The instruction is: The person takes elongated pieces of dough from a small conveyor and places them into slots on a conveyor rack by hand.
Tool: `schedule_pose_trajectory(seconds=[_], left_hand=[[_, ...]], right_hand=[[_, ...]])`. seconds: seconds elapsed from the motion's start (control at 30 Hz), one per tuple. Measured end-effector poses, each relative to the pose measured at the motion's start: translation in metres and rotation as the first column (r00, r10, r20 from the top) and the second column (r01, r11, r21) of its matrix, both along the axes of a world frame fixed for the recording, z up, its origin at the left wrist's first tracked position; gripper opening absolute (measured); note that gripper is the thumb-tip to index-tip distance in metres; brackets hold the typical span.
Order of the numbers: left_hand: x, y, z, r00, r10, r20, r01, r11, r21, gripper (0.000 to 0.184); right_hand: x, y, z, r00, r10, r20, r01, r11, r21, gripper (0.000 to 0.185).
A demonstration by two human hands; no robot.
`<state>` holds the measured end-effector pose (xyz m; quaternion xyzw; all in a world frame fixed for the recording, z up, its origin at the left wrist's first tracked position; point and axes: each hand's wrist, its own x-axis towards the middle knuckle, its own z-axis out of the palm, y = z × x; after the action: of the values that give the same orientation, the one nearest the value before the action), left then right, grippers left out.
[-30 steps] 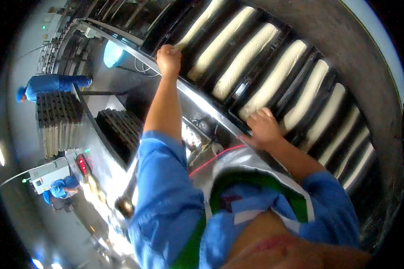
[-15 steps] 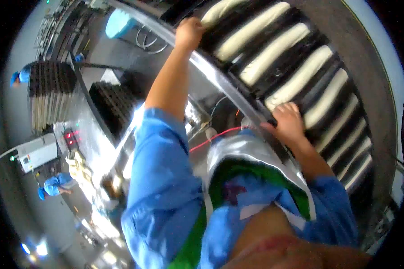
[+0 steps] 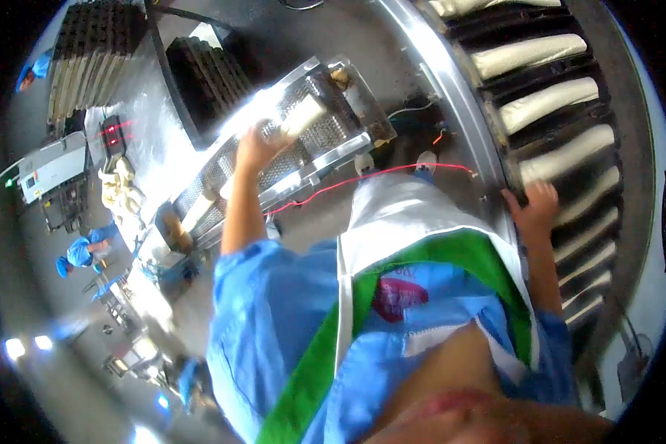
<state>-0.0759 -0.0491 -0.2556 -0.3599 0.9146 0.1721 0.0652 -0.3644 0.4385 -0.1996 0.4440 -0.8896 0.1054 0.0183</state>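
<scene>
My left hand [image 3: 257,148] is over a mesh conveyor belt [image 3: 274,169]. A pale dough log [image 3: 303,115] lies on that belt just beyond its fingers. Blur and glare hide whether the fingers touch the dough. On the right, my right hand [image 3: 538,207] rests at the near side of a dark grooved tray [image 3: 507,95], thumb and fingers apart. Its fingertips are close to one dough log [image 3: 570,152]. Several more pale logs lie side by side in the tray's grooves, such as this dough log [image 3: 547,105].
A curved metal rail [image 3: 455,66] runs between the conveyor and the tray. Stacked dark trays [image 3: 96,59] stand at the upper left, near a metal table [image 3: 137,107]. A red cord [image 3: 377,175] crosses below the belt. Co-workers in blue, including one person [image 3: 85,251], are farther left.
My left hand has left the tray's edge and moved left and down to the conveyor. My view has turned left, and my right hand stays at the tray.
</scene>
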Motion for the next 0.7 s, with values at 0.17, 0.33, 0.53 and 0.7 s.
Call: schedule_pose_trajectory(seconds=[0.17,0.33,0.53,0.7], left_hand=[[0.027,0.031,-0.011,1.000,0.010,0.005,-0.009,0.989,-0.144,0.075],[0.039,0.036,0.012,0.999,0.033,0.028,-0.027,0.980,-0.199,0.063],[0.067,0.037,-0.004,0.943,0.185,0.275,-0.129,0.969,-0.212,0.057],[0.026,0.022,0.049,0.969,0.227,0.100,-0.238,0.965,0.113,0.045]], right_hand=[[0.001,-0.007,-0.002,0.990,0.019,-0.138,-0.024,0.999,-0.028,0.047],[0.000,-0.027,0.016,0.999,-0.046,0.015,0.045,0.996,0.074,0.044],[-0.014,-0.036,0.009,0.999,-0.014,0.049,0.017,0.997,-0.069,0.042],[-0.021,-0.041,0.009,0.999,-0.007,0.043,0.014,0.986,-0.164,0.044]])
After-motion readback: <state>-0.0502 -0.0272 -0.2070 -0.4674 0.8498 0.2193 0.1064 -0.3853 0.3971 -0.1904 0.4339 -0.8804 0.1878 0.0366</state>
